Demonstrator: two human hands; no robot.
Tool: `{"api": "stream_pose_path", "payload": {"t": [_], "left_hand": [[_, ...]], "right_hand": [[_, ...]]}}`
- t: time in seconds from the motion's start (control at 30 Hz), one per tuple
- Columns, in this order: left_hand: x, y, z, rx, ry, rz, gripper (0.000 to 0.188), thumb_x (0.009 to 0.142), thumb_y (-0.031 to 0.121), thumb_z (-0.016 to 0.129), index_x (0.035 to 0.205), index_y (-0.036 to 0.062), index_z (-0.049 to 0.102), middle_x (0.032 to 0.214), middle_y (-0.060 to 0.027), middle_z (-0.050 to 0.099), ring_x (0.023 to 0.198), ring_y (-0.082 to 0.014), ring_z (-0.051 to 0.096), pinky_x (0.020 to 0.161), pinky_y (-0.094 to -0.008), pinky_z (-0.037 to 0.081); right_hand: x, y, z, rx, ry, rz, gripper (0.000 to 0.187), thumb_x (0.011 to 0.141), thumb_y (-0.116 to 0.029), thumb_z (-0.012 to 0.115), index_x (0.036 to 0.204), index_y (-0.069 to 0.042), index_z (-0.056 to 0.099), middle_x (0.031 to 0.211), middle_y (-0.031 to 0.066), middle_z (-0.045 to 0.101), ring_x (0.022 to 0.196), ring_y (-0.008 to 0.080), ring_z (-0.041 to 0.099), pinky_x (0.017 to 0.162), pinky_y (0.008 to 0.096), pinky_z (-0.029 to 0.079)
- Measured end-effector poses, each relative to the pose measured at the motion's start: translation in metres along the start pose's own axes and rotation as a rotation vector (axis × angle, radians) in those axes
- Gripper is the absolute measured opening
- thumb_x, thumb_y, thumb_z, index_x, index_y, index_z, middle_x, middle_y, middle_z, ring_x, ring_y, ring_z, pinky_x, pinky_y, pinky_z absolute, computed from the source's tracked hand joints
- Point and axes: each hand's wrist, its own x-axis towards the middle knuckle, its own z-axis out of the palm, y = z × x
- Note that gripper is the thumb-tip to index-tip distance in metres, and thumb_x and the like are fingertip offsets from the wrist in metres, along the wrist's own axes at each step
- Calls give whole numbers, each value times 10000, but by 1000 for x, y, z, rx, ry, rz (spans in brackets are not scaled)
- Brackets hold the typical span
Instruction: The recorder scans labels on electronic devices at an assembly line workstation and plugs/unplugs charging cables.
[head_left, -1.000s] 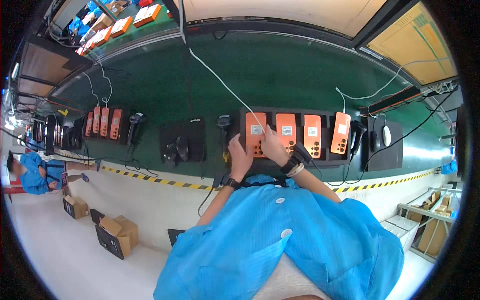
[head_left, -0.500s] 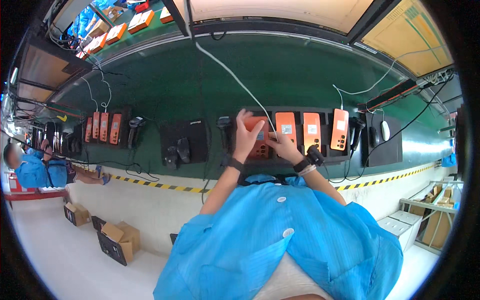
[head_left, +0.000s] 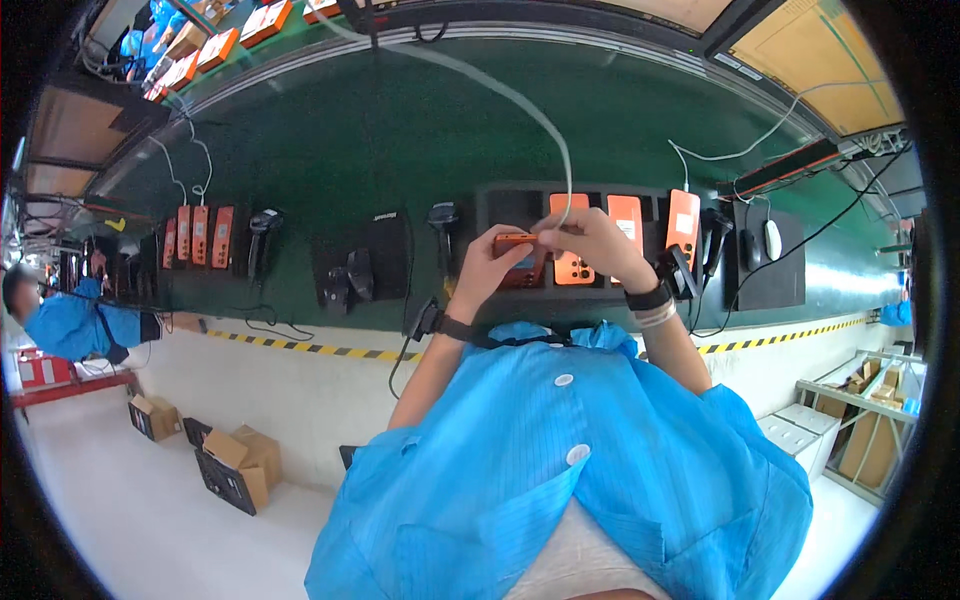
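My left hand (head_left: 479,271) is closed round an orange phone (head_left: 514,240), which is tilted so that one narrow end faces up. Close to that end, my right hand (head_left: 602,244) has its fingers pinched on a white cable (head_left: 545,115). The plug is hidden by the fingers, so I cannot tell whether it sits in the phone. Behind my right hand lie a second orange phone (head_left: 573,269) and a third phone (head_left: 626,211), on a black tray (head_left: 505,207). Another phone (head_left: 684,216) at the tray's right end has a white cable attached.
A handheld scanner (head_left: 445,216) lies left of the tray, and a second scanner (head_left: 715,240) right of it. Further right are a white mouse (head_left: 772,240) and a black mat (head_left: 788,290). Several orange phones (head_left: 222,237) stand far left. A person (head_left: 75,320) in blue is beyond them.
The phone has been raised and tilted, its end now upward. My right hand has moved up and right, onto the cable, which now bows to the right.
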Motion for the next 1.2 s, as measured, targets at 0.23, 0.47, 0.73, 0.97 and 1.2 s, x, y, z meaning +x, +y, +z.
{"api": "stream_pose_path", "payload": {"t": [0.23, 0.47, 0.73, 0.97, 1.2], "left_hand": [[-11, -5, 2, -53, 7, -53, 257, 915, 69, 704, 1154, 3, 636, 1070, -61, 699, 987, -118, 645, 890, -274, 501], [-15, -7, 5, -131, 22, -67, 273, 903, 76, 721, 1154, 8, 637, 1051, -59, 704, 976, -117, 646, 882, -276, 504], [-38, -23, 12, -108, 272, 48, 379, 925, 89, 696, 1261, 14, 538, 1149, -55, 624, 1064, -146, 607, 920, -296, 502], [-144, -60, -40, -146, 670, -73, 257, 1006, 194, 605, 1183, 8, 599, 1018, -58, 688, 963, -160, 648, 859, -299, 519], [-260, -99, -106, 18, 958, -421, 293, 978, 210, 590, 1132, -32, 651, 921, -90, 721, 843, -160, 670, 751, -289, 532]], "right_hand": [[19, 4, 26, 48, 27, -97, 255, 943, -165, 664, 1073, 50, 706, 796, 107, 710, 703, 131, 667, 616, 284, 515], [14, -1, 27, -38, 35, -16, 220, 923, -173, 668, 1018, 19, 717, 813, 140, 707, 695, 207, 686, 629, 325, 527], [23, 13, 27, -400, 40, -393, 240, 902, -246, 657, 961, -22, 718, 971, 166, 692, 939, 348, 666, 804, 418, 529], [81, 81, -4, -258, -70, -165, 306, 853, -60, 677, 1142, 33, 636, 957, 122, 700, 887, 176, 658, 794, 311, 517], [101, 64, 27, -922, 241, -178, 347, 892, -156, 631, 1166, 54, 589, 1192, 263, 560, 1120, 420, 536, 984, 471, 437]]}}
